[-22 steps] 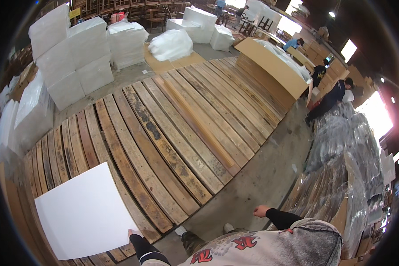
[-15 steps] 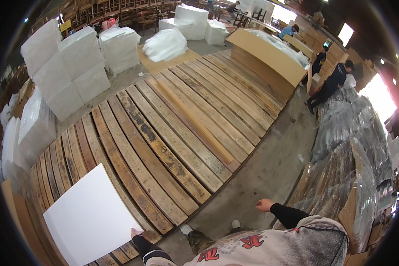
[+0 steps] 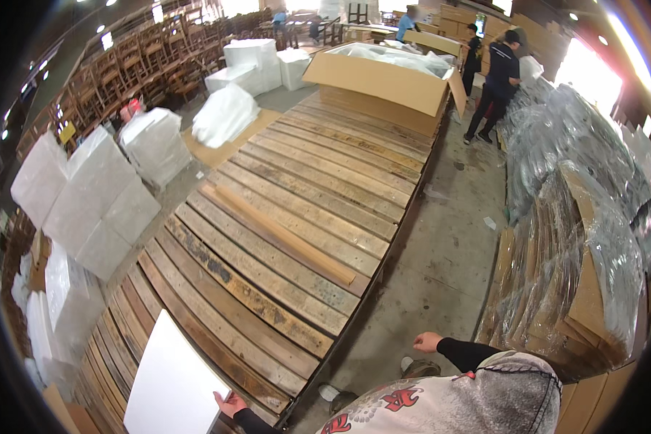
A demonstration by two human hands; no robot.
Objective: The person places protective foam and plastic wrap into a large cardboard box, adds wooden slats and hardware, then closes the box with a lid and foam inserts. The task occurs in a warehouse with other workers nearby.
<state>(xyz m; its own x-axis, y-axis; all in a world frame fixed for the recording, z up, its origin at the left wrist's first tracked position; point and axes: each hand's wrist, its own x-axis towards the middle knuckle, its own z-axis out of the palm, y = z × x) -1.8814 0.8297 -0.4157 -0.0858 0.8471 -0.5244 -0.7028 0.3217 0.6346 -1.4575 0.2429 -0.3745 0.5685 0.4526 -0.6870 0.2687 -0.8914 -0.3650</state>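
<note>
My left hand (image 3: 228, 403) grips the lower right edge of a flat white foam sheet (image 3: 171, 380), which lies tilted over the near end of a long wooden plank platform (image 3: 296, 210). My right hand (image 3: 427, 341) hangs loosely closed over the concrete floor, holding nothing, beside the platform's metal edge. My shoes (image 3: 412, 369) show below it.
Stacks of white foam blocks (image 3: 98, 195) stand at the left. A big open cardboard box (image 3: 383, 79) sits at the platform's far end. Plastic-wrapped cardboard bundles (image 3: 586, 239) line the right side. People stand at the back right (image 3: 495, 79). Wooden chairs (image 3: 145, 65) are stacked at the far left.
The view has swung left and forward along the platform. The white sheet now sits lower in the picture, with my left hand still on its edge. My right hand stays by my side.
</note>
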